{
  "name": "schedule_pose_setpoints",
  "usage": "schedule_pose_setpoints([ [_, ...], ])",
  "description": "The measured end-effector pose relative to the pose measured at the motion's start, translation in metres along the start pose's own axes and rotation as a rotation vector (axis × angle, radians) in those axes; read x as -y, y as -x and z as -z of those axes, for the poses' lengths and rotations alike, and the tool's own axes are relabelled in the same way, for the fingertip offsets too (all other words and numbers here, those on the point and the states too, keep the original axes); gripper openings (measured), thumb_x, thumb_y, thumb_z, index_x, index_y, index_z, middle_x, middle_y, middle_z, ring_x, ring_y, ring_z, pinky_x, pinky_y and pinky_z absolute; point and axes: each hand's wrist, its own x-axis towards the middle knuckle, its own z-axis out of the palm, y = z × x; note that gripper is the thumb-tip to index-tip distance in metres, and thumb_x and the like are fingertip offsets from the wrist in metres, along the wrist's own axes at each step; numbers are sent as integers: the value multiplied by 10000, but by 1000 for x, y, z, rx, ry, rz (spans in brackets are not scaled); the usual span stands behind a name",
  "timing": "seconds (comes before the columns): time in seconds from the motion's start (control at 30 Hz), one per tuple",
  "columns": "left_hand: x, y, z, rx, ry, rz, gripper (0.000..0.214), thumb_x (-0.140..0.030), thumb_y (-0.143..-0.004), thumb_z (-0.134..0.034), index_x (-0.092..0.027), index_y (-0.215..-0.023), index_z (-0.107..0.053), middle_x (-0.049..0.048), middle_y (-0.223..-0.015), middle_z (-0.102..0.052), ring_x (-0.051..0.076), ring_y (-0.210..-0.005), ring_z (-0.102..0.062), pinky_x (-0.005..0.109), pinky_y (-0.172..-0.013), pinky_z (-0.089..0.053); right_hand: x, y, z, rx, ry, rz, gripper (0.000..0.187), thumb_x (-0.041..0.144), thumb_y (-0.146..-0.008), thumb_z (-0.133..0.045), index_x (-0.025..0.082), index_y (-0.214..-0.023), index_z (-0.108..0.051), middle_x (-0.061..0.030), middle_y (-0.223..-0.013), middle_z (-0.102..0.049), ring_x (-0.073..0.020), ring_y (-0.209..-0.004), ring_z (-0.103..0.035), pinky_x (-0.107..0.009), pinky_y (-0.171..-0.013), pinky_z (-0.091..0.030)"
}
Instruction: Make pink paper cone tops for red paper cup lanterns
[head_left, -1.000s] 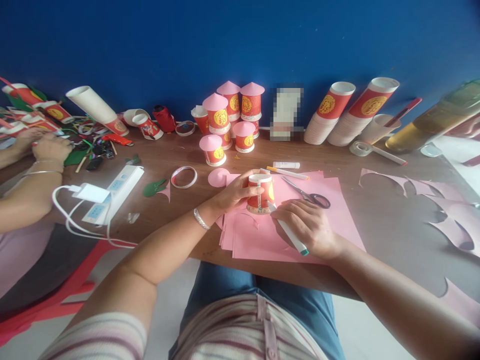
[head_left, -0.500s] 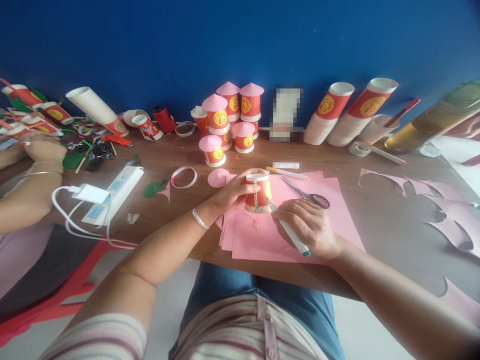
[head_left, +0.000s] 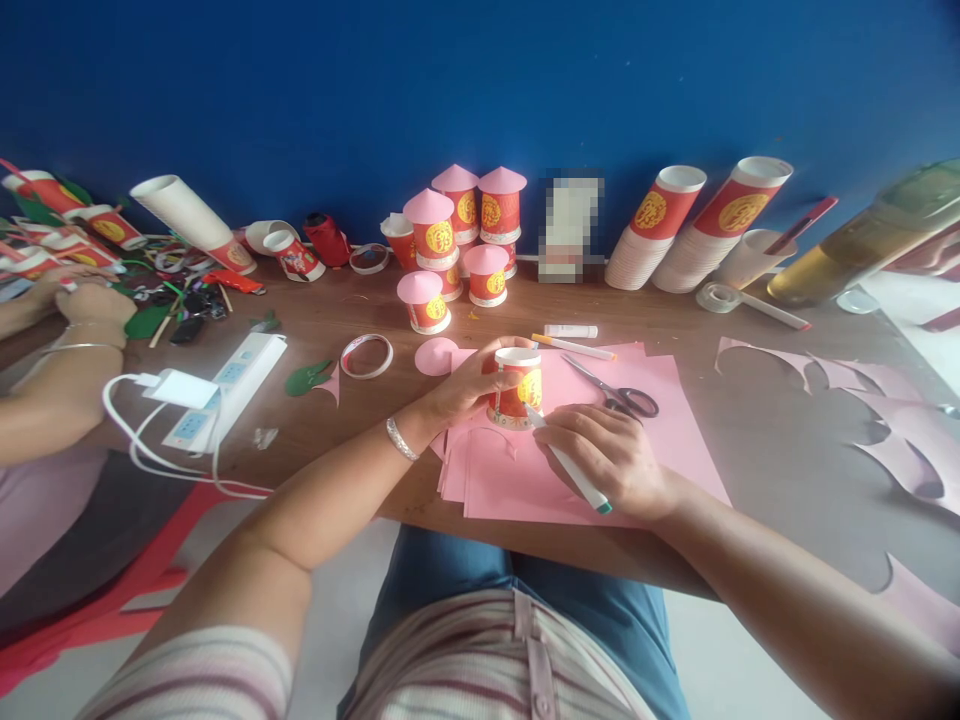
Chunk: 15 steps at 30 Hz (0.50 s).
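Observation:
My left hand (head_left: 474, 388) is wrapped round a red paper cup (head_left: 513, 398) with a gold emblem and a white band round its lower end. In my right hand (head_left: 611, 455) is a white marker (head_left: 576, 470) with a green end; its tip meets the cup's side near the lower band. Under both hands lie sheets of pink paper (head_left: 660, 470). Just beyond my right hand rest open scissors (head_left: 622, 390) with dark handles. An orange-ended marker (head_left: 577, 348) and a white cap-like tube (head_left: 571, 331) lie past the cup.
Red cups with pink cone tops (head_left: 429, 225) stand at the back. Stacked paper cups (head_left: 660, 225) lean against the blue wall. A power strip (head_left: 232, 385) with white cables lies left, near another person's hand (head_left: 94, 300). Cut pink scraps (head_left: 900, 440) spread to the right.
The cup has turned in my left hand, so more of its gold emblem faces me. My right hand with the marker has shifted slightly left.

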Motion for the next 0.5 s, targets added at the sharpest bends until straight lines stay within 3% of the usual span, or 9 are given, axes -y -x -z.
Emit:
schedule_pose_setpoints([
  [0.17,-2,0,-4,-25,8,-4,398,-266,-810,-810,-194,-1175,-670,52,-1032,-656,168,-904,-617,279,-775,-498,0,1,-1,3,-16,14,161,50,-988,-480,109,-1035,-623,-103,-843,-722,-199,-769,-709,-321,-665,-600],
  [0.5,3,-3,5,-38,86,-6,432,-252,-834,-765,-197,-1251,-665,99,-1191,-676,219,-1037,-638,347,-883,-517,-1,0,0,-38,16,11,183,46,-975,-481,115,-1089,-606,-84,-810,-716,-187,-747,-704,-321,-664,-609],
])
